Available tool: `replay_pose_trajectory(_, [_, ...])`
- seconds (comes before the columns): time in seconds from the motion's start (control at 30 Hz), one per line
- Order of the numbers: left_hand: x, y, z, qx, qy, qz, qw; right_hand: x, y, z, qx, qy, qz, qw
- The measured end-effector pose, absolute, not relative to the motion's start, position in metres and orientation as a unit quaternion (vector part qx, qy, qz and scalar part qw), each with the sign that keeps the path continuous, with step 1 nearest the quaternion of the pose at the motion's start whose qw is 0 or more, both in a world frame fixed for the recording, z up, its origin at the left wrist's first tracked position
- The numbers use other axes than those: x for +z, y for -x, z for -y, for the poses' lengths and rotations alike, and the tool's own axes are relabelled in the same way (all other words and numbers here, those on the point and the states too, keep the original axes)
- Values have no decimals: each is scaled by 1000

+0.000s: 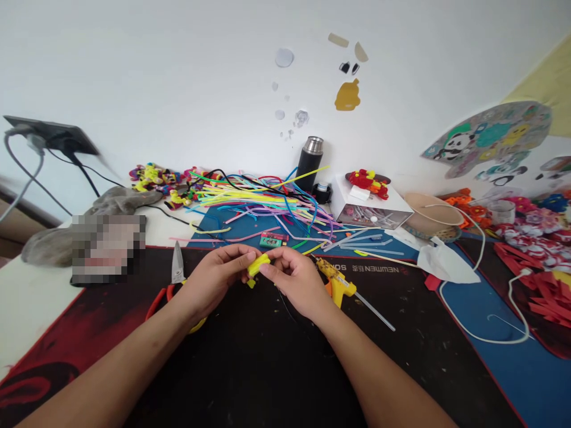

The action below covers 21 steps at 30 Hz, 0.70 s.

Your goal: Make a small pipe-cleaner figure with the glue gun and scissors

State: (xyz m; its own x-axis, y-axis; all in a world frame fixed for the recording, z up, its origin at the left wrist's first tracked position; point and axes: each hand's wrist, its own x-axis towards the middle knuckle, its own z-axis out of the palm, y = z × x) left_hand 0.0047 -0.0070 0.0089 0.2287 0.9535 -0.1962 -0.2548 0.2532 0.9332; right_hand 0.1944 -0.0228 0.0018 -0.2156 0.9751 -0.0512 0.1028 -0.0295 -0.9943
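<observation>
Between my two hands, over the black mat (250, 368), is a small bundle of bright yellow pipe cleaner (258, 266). My left hand (223, 275) pinches its left side with thumb and fingers. From the other side my right hand (295, 276) grips it, thumb against its right end. A short yellow piece hangs just below the bundle. Left of my left hand lie scissors (177, 264) with red and yellow handles, partly hidden by my forearm. A yellow hot glue gun (341, 288) with a clear glue stick rests to the right of my right hand.
Loose coloured pipe cleaners (250, 196) are heaped at the back, before a black thermos (311, 160). A white box (370, 205) stands right of them. Finished colourful figures (158, 178) sit back left. A white cable (486, 342) curls across the right side.
</observation>
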Motion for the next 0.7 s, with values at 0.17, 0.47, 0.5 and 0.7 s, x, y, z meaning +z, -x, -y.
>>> replay_pose_trajectory(0.17, [8, -3, 8, 445, -415, -418, 674, 1, -194, 24, 542, 464, 564, 416])
replay_pose_trajectory(0.47, [12, -7, 12, 448, -485, -406, 631, 2, -194, 22, 527, 474, 555, 436])
replay_pose_trajectory(0.5, [12, -8, 12, 447, -492, -412, 624, 1, -194, 22, 527, 471, 554, 440])
replay_pose_trajectory(0.7, [14, -6, 14, 447, -508, -435, 594, 1, -193, 23, 540, 457, 556, 437])
